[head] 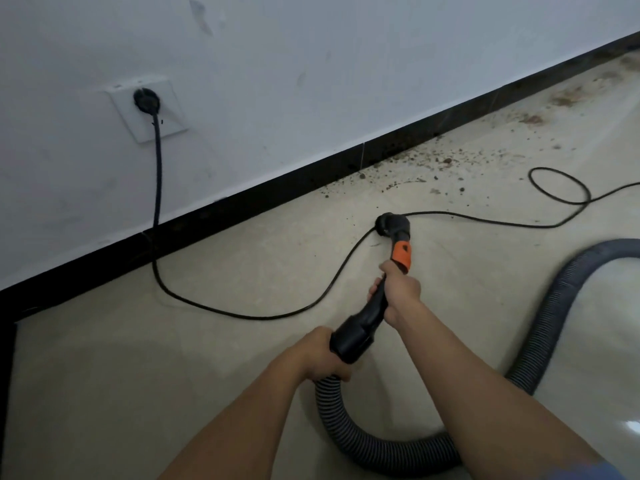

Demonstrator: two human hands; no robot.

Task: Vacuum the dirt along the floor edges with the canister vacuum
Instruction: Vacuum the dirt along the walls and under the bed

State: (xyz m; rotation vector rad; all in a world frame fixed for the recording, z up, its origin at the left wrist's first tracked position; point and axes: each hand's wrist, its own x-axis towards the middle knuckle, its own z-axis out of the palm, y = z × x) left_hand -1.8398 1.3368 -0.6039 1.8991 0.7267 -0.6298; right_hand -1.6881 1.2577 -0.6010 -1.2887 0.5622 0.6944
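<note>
A black vacuum wand [363, 323] with an orange collar [402, 253] ends in a round black nozzle [391, 224] that sits on the beige floor. My right hand [398, 292] grips the wand just below the orange collar. My left hand [323, 355] grips the wand's thick rear cuff where the grey ribbed hose [540, 341] joins. Brown dirt [426, 164] lies scattered along the black baseboard [277, 192], up and to the right of the nozzle. The canister itself is out of view.
A black power cord [242, 315] runs from a plug in the white wall socket [147, 102] down across the floor, past the nozzle, and loops at the right [557, 185]. More dirt patches [568, 98] lie farther along the wall.
</note>
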